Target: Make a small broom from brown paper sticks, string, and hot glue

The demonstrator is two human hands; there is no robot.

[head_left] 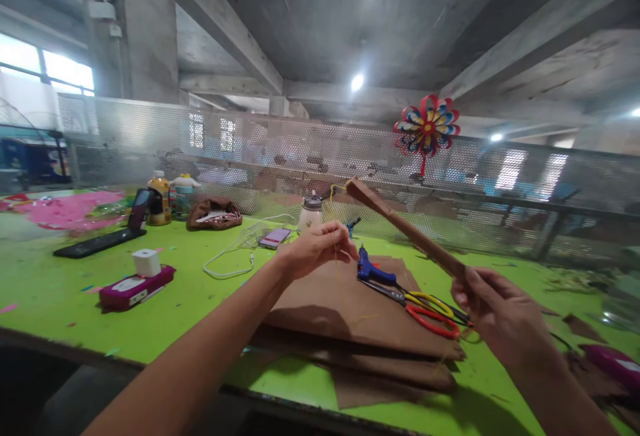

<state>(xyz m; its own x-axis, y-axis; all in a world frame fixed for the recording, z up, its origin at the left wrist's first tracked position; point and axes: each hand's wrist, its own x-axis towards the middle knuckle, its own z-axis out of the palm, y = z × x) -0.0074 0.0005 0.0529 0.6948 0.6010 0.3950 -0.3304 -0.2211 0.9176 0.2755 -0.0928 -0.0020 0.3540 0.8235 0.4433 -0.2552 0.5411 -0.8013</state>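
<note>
My right hand (493,309) is closed around the lower end of a long, narrow brown paper-like strip (407,226), which slants up to the left. From its upper tip a thin yellow string (332,204) loops over and runs down to my left hand (323,247). The left fingers are curled together on that string, and a bit of it dangles below them. Under both hands lies a stack of brown sheets (320,316). On the stack rest a blue glue gun (375,272) and scissors with red and yellow handles (433,319).
On the green table (190,316) stand a magenta power strip (137,287) with a white plug, a phone (275,238), a white cable, a lidded jar (311,213) and bottles. A perforated metal screen (270,156) carries a paper flower (427,128). Another magenta strip (613,364) lies right.
</note>
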